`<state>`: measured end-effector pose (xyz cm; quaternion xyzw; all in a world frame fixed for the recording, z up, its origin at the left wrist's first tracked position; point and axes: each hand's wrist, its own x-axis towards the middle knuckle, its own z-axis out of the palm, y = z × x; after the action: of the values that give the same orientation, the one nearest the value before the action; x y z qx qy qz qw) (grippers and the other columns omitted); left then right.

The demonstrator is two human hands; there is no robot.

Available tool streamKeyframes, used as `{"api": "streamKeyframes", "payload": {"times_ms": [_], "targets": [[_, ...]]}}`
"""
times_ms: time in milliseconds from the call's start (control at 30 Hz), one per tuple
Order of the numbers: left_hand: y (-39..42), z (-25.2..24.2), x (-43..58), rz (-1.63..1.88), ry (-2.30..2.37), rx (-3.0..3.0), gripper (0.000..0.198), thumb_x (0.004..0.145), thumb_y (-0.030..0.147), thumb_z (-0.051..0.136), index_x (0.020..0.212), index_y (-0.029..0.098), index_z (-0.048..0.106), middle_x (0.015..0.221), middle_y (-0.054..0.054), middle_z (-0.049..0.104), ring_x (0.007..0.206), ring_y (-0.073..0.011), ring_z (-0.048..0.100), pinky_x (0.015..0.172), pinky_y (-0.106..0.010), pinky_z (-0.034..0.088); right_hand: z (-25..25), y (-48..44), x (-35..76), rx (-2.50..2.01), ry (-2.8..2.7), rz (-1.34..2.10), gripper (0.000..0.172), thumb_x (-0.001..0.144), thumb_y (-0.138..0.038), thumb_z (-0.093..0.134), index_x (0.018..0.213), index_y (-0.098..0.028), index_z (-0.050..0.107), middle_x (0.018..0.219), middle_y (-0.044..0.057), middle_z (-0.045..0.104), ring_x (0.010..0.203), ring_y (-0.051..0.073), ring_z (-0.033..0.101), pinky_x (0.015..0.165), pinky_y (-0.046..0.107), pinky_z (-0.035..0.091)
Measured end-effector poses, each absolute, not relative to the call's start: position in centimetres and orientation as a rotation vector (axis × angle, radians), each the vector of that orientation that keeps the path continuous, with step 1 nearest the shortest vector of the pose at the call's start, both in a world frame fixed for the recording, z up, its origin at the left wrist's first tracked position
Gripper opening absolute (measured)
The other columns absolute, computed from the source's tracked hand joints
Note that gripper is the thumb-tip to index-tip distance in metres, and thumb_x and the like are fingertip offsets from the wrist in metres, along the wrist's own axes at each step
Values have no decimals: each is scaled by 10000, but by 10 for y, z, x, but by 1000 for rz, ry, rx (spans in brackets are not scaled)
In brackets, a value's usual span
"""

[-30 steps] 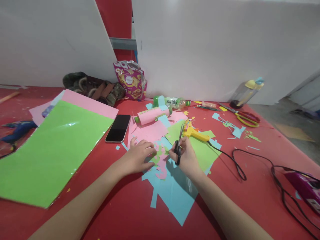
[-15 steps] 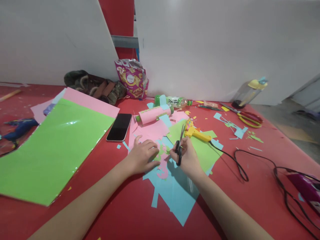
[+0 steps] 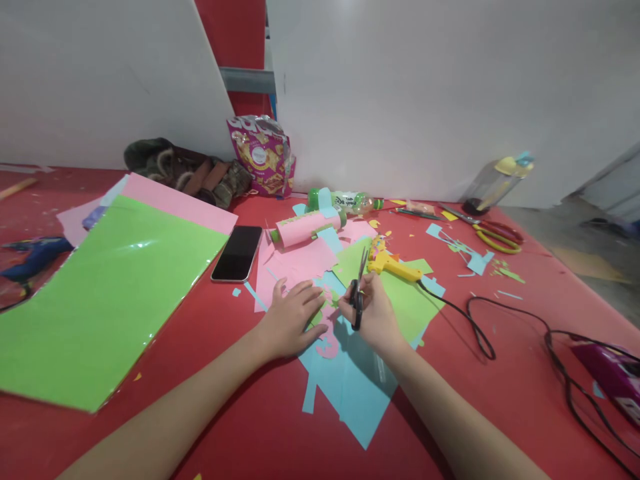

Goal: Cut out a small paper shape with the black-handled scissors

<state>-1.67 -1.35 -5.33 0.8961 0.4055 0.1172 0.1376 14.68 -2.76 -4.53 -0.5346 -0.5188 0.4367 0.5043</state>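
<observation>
My left hand (image 3: pixel 293 321) lies palm down with its fingers spread, over the left side of a pile of cut paper. Beside its thumb is a curled pink paper piece (image 3: pixel 328 345), with small green bits partly under the fingers. My right hand (image 3: pixel 376 310) grips black-handled scissors (image 3: pixel 357 303), blades pointing up and away. Blue sheets (image 3: pixel 363 400) lie below both hands. Just beyond the right hand, a yellow glue gun (image 3: pixel 395 267) rests on a green sheet (image 3: pixel 407 303). A pink-wrapped roll (image 3: pixel 307 229) lies further back.
A phone (image 3: pixel 237 254) and large green sheets (image 3: pixel 110 293) are at the left. Behind stand a snack bag (image 3: pixel 263 157) and a lying green bottle (image 3: pixel 345 202). Red-yellow-handled scissors (image 3: pixel 497 235), a clear bottle (image 3: pixel 495 187) and a black cable (image 3: pixel 549 333) are at the right.
My left hand has slid slightly right and toward me over the paper, uncovering some at its upper left. My right hand with the scissors has hardly moved.
</observation>
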Motion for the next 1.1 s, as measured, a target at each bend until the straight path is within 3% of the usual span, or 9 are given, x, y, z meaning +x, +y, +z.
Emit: {"api": "streamKeyframes", "payload": {"times_ms": [333, 633, 767, 867, 1100], "targets": [[-22, -62, 2, 537, 1357, 2344, 212, 698, 301, 537, 869, 178, 520, 1126, -89, 528, 1101, -255, 423, 929, -518, 229, -48, -27, 148, -1275, -1266, 1048, 317, 581, -87, 544, 737, -232, 309, 666, -63, 466, 549, 97, 487, 528, 235, 404], [-23, -57, 5, 622, 1369, 2256, 90, 715, 237, 509, 775, 171, 523, 884, -26, 620, 955, -185, 519, 910, -407, 270, -47, -29, 147, -1264, -1284, 1043, 310, 588, -79, 528, 741, -231, 306, 672, -58, 455, 554, 98, 470, 523, 234, 386], [-27, -52, 6, 620, 1420, 2232, 74, 732, 217, 486, 743, 181, 550, 731, -5, 637, 989, -214, 505, 885, -449, 239, -45, -30, 145, -1315, -1339, 973, 302, 593, -75, 523, 733, -229, 305, 666, -54, 452, 565, 108, 478, 541, 249, 389], [-26, -50, 5, 658, 1443, 2207, 76, 723, 179, 489, 686, 185, 555, 737, 5, 644, 916, -195, 541, 889, -462, 221, -44, -32, 144, -1319, -1347, 951, 301, 598, -75, 526, 731, -230, 305, 673, -49, 460, 579, 114, 485, 545, 251, 396], [-21, -47, -1, 785, 1598, 2013, 147, 755, 256, 464, 753, 167, 582, 768, -33, 675, 695, -171, 604, 767, -394, 393, -43, -34, 143, -1247, -1274, 925, 300, 639, -116, 565, 744, -236, 311, 722, -30, 487, 649, 134, 538, 549, 254, 416]]}}
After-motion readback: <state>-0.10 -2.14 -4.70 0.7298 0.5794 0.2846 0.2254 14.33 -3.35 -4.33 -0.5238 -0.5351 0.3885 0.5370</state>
